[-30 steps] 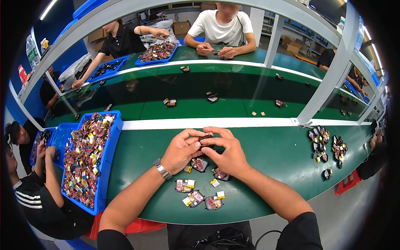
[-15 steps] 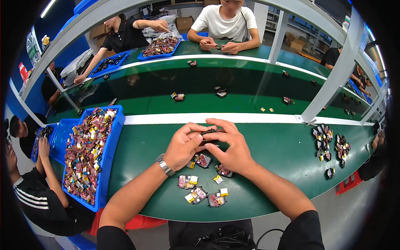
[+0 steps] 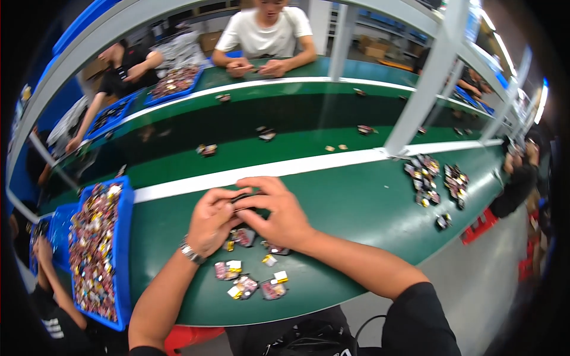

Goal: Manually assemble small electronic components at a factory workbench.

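At eight o'clock, a blue plastic bin [image 3: 124,255] brims with jumbled parts [image 3: 95,252]. My left hand [image 3: 211,224] and right hand [image 3: 278,215] clamp fingers [image 3: 261,185] on a black piece [image 3: 241,197], twelve o'clock from flat cases [image 3: 273,289].

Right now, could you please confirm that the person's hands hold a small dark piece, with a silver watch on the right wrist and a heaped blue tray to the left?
No: the head view shows the silver watch on the left wrist, not the right. Otherwise, the left hand and right hand hold a small dark piece, and the heaped blue tray is to the left.
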A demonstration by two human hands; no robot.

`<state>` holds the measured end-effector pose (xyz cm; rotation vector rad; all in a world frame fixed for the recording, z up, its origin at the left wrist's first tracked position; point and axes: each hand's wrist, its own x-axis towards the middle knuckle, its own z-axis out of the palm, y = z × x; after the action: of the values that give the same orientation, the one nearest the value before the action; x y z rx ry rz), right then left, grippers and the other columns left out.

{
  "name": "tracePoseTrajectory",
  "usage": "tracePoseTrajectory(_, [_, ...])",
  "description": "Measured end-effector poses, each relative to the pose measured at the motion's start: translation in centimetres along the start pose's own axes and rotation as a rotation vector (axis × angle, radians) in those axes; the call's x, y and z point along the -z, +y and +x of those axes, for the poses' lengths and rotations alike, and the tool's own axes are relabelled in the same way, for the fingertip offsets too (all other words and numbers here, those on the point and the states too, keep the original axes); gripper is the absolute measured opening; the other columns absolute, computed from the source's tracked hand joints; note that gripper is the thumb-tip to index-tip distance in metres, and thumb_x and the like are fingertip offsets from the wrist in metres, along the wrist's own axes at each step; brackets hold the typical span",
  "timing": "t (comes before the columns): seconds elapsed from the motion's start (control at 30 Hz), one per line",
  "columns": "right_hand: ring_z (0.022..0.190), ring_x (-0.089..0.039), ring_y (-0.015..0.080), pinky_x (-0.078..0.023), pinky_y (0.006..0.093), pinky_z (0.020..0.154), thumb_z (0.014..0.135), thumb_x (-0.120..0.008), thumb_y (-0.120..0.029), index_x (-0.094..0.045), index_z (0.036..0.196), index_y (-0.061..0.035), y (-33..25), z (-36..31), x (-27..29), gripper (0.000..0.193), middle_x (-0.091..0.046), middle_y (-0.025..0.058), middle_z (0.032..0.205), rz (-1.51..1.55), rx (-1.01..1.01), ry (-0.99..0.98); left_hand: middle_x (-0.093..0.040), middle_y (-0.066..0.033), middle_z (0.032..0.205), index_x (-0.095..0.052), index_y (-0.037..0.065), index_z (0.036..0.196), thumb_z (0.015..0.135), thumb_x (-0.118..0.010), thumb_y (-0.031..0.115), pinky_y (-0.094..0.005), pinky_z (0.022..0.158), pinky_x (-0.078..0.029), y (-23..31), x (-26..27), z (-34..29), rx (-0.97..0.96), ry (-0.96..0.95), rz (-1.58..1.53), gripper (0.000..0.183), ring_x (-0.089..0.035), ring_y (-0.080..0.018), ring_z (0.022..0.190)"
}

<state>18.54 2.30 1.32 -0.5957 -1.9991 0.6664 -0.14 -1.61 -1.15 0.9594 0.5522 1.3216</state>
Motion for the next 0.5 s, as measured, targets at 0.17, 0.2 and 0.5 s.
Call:
tracePoseTrajectory(0.17, [0.121,-0.049,0.0288,-0.043,0.0402,0.1,0.078,-0.069,-0.01,-0.073,0.091,-0.0077,0.2,0.1,0.1,0.014,-0.059,0.0072,0.126,0.099,-0.084,-0.04,-0.052,-0.0205,0.135,-0.049,0.003,0.116,0.096,-0.056,0.008,-0.0395,0.096,-0.053,-0.1,0.2,-0.2,0.005,0.068,0.082,0.022,-0.058,-0.0257,0.118])
tracePoseTrajectory(0.2, [0.121,-0.049,0.0289,-0.043,0.0402,0.1,0.079,-0.069,-0.01,-0.073,0.091,-0.0077,0.3,0.2,-0.1,0.013,-0.058,0.0072,0.127,0.113,-0.082,-0.05,-0.052,-0.0205,0.135,-0.049,0.003,0.116,0.096,-0.056,0.008,-0.0395,0.096,-0.053,-0.1,0.2,-0.3,0.005,0.078,0.085,0.022,-0.058,-0.0257,0.118])
tracePoseTrajectory(0.5, [0.119,-0.051,0.0314,-0.046,0.0399,0.095,0.077,-0.071,-0.007,-0.071,0.098,-0.008,-1.1,0.3,0.8,0.021,-0.058,0.0106,0.126,0.019,0.043,-0.057,-0.056,-0.0191,0.131,-0.052,0.005,0.112,0.097,-0.056,0.008,-0.0388,0.092,-0.055,0.0,0.1,0.1,-0.039,-0.018,-0.004,0.016,-0.06,-0.0238,0.115])
